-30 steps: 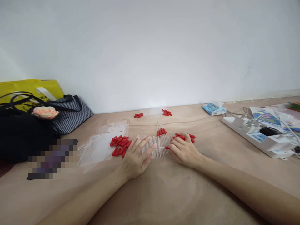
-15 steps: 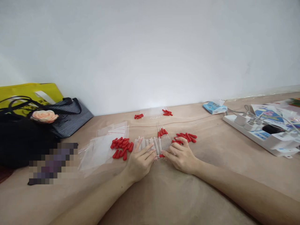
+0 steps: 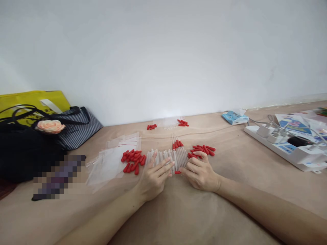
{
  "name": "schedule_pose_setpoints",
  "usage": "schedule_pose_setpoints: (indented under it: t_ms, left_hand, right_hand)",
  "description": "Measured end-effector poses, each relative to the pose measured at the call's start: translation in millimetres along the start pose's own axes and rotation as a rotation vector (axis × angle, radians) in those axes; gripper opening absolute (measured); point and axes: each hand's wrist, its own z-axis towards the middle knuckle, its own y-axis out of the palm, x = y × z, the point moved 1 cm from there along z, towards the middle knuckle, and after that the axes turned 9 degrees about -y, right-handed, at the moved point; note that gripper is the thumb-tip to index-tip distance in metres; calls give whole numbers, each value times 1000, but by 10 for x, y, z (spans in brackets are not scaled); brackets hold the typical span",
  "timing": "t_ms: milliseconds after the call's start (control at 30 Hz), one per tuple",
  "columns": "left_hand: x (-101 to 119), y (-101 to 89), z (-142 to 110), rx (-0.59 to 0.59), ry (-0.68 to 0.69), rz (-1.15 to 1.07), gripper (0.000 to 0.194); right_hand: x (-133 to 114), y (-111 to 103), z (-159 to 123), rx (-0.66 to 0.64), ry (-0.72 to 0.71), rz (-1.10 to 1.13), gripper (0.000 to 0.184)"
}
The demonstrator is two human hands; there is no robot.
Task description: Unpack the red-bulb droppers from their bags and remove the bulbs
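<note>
A row of clear glass dropper tubes [image 3: 181, 157] lies side by side on the table in front of me. Over the row's left part, my left hand [image 3: 154, 175] has its fingers stretched across, while its thumb and a fingertip close on the end of one glass tube laid crosswise. A red rubber bulb [image 3: 177, 172] sits at that tube's right end. Curled fingers of my right hand [image 3: 200, 173] close on the bulb from the right. Loose red bulbs [image 3: 133, 158] lie beside my left hand, and more red bulbs [image 3: 205, 149] lie beyond my right.
Several droppers with red bulbs [image 3: 177, 144] lie just past the row. Clear zip bags [image 3: 109, 163] are spread at left, near a striped bag [image 3: 79, 131]. A further bagged group [image 3: 170, 123] lies by the wall. At right are a tissue pack [image 3: 234, 117] and power strip [image 3: 276, 146].
My right hand has shifted slightly right, so more of the red bulb shows between my hands. My left hand has barely moved. The whole view has drifted slightly.
</note>
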Motion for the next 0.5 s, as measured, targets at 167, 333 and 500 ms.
schedule_pose_setpoints:
  t_ms: [167,333,500]
  left_hand:
    - [4,0,-15,-3,6,-6,23]
    - [-105,-22,-114,29,-66,-20,23]
    - [-166,-99,-155,69,-222,-29,14]
  right_hand:
    - [-7,1,21,-22,-16,10,17]
    - [83,-52,-66,20,69,19,17]
    - [166,-95,-133,54,234,95,14]
